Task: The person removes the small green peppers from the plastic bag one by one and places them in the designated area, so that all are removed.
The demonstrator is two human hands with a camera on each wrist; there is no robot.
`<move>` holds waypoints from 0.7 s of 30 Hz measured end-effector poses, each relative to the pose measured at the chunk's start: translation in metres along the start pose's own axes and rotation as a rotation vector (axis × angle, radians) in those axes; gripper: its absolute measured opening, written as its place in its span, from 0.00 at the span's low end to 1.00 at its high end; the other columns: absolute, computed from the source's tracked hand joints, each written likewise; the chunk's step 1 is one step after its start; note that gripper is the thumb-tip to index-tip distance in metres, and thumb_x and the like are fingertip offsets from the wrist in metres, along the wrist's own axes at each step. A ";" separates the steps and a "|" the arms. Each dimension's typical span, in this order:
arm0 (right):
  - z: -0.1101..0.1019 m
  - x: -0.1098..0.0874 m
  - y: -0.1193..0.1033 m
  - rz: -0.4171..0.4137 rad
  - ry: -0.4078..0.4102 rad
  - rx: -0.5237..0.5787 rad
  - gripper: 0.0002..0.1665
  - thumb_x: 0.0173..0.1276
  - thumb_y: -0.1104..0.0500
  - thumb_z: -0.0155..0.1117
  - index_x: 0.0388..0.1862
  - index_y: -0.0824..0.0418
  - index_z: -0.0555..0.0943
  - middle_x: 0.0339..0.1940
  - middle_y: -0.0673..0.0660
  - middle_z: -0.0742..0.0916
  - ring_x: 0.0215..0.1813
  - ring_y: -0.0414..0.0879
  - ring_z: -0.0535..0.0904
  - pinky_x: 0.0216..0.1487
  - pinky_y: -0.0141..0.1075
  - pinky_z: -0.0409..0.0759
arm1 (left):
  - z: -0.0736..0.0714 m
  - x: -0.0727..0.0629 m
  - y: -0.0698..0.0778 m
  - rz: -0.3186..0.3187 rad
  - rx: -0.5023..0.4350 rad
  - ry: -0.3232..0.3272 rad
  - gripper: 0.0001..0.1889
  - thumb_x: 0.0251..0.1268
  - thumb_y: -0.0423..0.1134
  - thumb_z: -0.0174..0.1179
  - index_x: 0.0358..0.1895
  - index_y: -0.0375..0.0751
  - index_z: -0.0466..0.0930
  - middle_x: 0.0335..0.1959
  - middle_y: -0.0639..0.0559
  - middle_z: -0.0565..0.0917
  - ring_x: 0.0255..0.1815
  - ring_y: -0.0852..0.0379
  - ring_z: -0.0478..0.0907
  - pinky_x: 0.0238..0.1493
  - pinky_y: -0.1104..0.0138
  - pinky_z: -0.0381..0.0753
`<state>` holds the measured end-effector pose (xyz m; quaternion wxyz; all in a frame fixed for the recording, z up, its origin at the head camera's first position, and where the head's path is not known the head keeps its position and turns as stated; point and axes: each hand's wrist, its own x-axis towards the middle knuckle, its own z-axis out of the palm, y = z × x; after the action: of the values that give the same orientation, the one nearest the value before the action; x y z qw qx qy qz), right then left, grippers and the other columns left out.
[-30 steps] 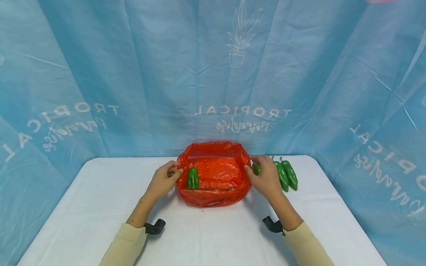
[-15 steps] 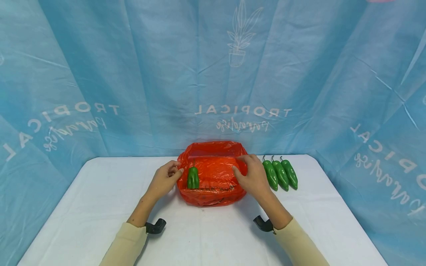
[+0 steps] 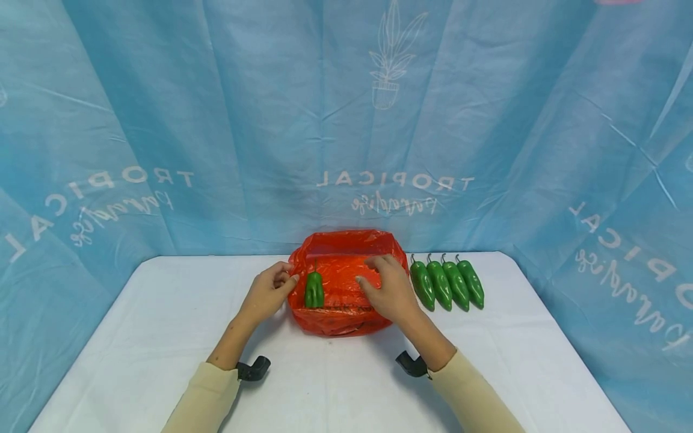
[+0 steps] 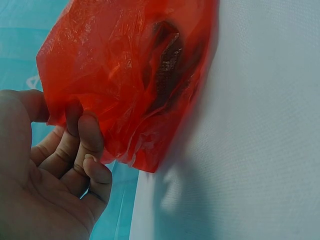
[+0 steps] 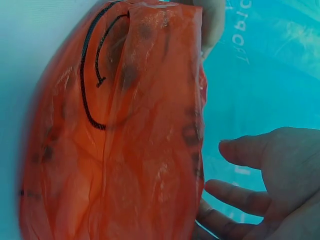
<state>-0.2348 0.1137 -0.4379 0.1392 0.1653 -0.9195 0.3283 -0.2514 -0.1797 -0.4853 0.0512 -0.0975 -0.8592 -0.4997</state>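
Note:
A red plastic bag stands wide-mouthed at the back of the table. Inside its left part lies a green pepper. My left hand pinches the bag's left rim; in the left wrist view the thumb and fingers of that hand bend onto the thin film. Over the right half of the bag's mouth hovers my right hand, thumb and fingers apart and holding nothing. In the right wrist view, the same hand is beside the bag's upper edge, some fingers partly hidden behind it.
Several green peppers lie in a row just right of the bag, stems pointing away. A white cloth covers the table. Blue printed curtains enclose the back and both sides, close behind the bag.
My right hand has let go of the bag's right rim and moved left over its mouth, uncovering the row of peppers. My left hand has kept its place on the rim.

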 end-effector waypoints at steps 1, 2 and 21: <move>0.002 0.001 -0.001 -0.001 -0.007 0.001 0.23 0.72 0.55 0.75 0.60 0.64 0.84 0.55 0.60 0.85 0.57 0.55 0.83 0.60 0.50 0.83 | 0.000 0.000 0.000 0.000 0.001 0.000 0.14 0.78 0.38 0.62 0.59 0.35 0.79 0.32 0.49 0.83 0.28 0.55 0.75 0.32 0.66 0.75; 0.003 0.002 -0.002 -0.006 -0.009 0.004 0.22 0.72 0.55 0.75 0.60 0.64 0.84 0.55 0.60 0.85 0.57 0.55 0.83 0.60 0.50 0.83 | 0.000 0.000 0.000 0.000 0.002 0.000 0.14 0.78 0.38 0.62 0.59 0.36 0.79 0.32 0.49 0.83 0.28 0.55 0.75 0.31 0.66 0.75; 0.031 0.013 -0.022 0.010 -0.198 0.050 0.24 0.73 0.55 0.72 0.62 0.68 0.83 0.56 0.65 0.87 0.56 0.59 0.84 0.57 0.52 0.84 | 0.001 0.000 -0.003 -0.008 -0.004 -0.003 0.14 0.78 0.38 0.62 0.59 0.36 0.80 0.32 0.49 0.83 0.24 0.55 0.74 0.28 0.66 0.74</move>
<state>-0.2426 0.0749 -0.4440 0.0421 0.1957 -0.9212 0.3337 -0.2523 -0.1801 -0.4880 0.0479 -0.0951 -0.8587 -0.5013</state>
